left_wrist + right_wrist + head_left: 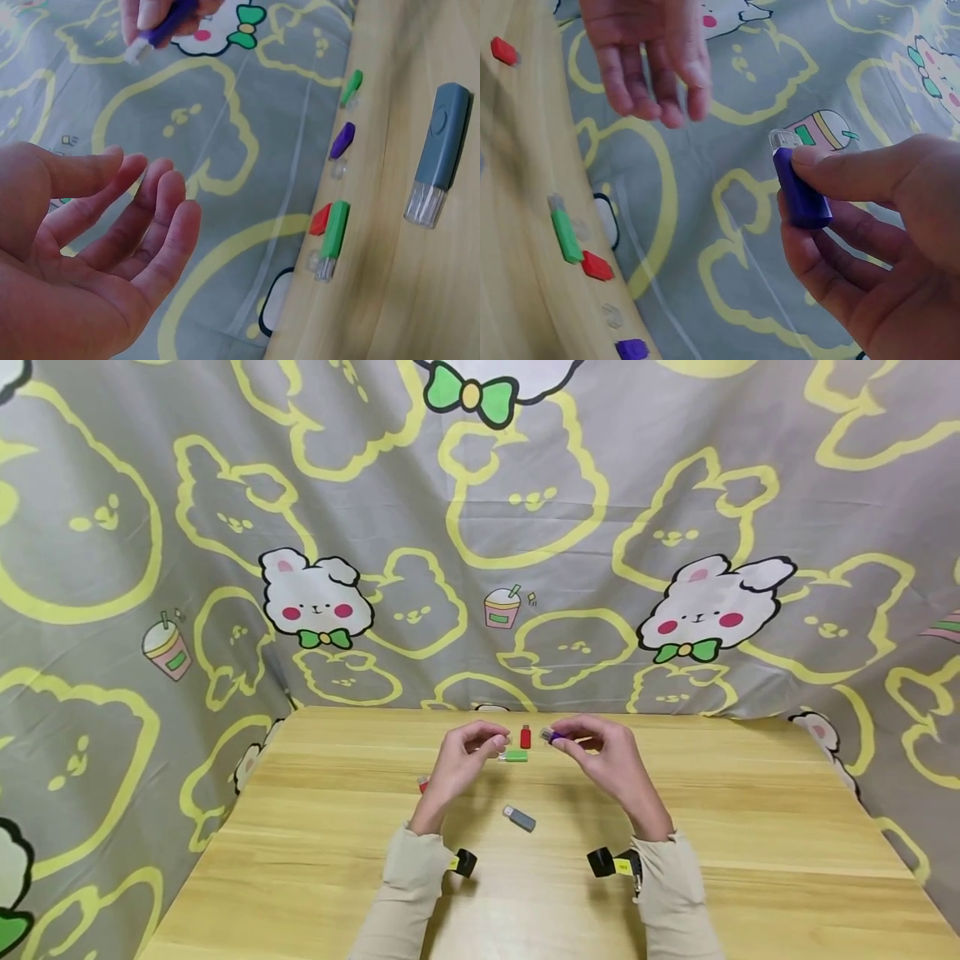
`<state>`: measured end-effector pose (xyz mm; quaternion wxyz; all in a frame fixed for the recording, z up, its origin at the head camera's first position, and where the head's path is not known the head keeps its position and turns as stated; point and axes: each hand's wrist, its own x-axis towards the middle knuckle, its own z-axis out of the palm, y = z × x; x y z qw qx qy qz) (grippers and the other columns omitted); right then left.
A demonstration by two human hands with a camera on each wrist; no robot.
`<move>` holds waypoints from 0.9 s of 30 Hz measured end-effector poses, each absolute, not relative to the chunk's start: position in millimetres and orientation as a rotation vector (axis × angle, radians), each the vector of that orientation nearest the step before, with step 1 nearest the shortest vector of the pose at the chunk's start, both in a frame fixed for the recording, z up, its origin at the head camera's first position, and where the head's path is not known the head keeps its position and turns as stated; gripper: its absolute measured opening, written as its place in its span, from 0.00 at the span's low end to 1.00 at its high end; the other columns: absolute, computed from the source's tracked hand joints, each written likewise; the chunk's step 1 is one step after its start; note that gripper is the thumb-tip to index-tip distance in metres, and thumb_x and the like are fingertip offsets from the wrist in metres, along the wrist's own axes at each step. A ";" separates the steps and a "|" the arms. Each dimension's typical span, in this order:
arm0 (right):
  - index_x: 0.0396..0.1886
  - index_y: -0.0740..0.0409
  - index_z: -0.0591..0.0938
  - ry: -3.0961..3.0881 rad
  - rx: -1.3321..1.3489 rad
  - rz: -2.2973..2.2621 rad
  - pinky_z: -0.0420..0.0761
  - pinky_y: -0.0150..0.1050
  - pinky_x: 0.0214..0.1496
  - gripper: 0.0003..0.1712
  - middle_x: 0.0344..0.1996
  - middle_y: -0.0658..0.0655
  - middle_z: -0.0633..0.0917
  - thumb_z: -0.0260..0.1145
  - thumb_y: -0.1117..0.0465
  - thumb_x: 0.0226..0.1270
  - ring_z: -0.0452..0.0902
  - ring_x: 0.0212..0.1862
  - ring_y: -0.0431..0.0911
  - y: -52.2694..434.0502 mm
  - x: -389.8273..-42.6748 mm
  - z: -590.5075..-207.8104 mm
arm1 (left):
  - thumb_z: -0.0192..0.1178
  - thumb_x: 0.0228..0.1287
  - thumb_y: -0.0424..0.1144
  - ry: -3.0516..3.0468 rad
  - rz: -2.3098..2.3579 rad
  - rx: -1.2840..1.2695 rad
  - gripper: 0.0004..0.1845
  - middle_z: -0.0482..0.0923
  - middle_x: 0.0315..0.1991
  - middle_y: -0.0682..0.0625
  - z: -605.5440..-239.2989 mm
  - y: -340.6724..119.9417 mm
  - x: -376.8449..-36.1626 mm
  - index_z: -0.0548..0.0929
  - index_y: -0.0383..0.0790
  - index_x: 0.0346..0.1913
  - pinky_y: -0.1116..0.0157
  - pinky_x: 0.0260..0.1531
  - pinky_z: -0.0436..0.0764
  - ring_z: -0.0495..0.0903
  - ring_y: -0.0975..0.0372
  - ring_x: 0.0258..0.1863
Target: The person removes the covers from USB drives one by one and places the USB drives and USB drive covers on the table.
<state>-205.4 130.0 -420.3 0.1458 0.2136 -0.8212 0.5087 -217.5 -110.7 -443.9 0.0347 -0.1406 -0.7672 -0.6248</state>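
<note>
Above the wooden table (315,860), right hand (611,760) pinches a purple USB stick (799,187); left hand (461,760) hovers loose, empty.

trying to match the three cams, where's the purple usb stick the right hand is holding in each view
Head: purple stick sits centre, just right of the red stick, pinched in the right hand.
Left wrist: top left, held by fingertips against the cloth.
Right wrist: right of centre, clear cap pointing up-left.
Shared landmark: the green stick on the table.
</note>
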 end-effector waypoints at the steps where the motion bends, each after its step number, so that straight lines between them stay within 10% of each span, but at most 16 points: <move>1: 0.42 0.58 0.90 -2.353 0.607 1.485 0.87 0.35 0.42 0.07 0.38 0.53 0.91 0.75 0.68 0.64 0.87 0.39 0.46 128.2 -205.3 -421.6 | 0.64 0.72 0.31 -2.356 -1.927 -0.435 0.09 0.87 0.41 0.40 -443.3 -110.1 -216.8 0.86 0.27 0.49 0.53 0.46 0.86 0.85 0.42 0.42; 4: 0.40 0.60 0.90 -2.332 0.592 1.536 0.87 0.36 0.42 0.06 0.37 0.55 0.91 0.76 0.68 0.63 0.88 0.38 0.48 121.0 -202.8 -420.5 | 0.65 0.71 0.31 -2.348 -1.946 -0.453 0.10 0.87 0.42 0.39 -441.9 -109.0 -215.4 0.86 0.28 0.49 0.54 0.45 0.86 0.86 0.54 0.38; 11: 0.38 0.61 0.90 -2.323 0.560 1.589 0.87 0.37 0.41 0.05 0.36 0.56 0.90 0.76 0.68 0.62 0.87 0.37 0.50 109.7 -204.3 -424.1 | 0.64 0.72 0.32 -2.324 -1.994 -0.476 0.10 0.86 0.41 0.36 -440.7 -105.8 -213.6 0.86 0.29 0.50 0.58 0.44 0.87 0.83 0.36 0.43; 27: 0.35 0.56 0.91 -2.303 0.573 1.560 0.87 0.36 0.38 0.05 0.32 0.50 0.90 0.79 0.66 0.59 0.87 0.34 0.43 102.3 -205.5 -430.8 | 0.67 0.68 0.28 -2.280 -2.046 -0.558 0.09 0.87 0.43 0.36 -439.0 -98.8 -212.9 0.86 0.27 0.48 0.66 0.42 0.86 0.86 0.59 0.38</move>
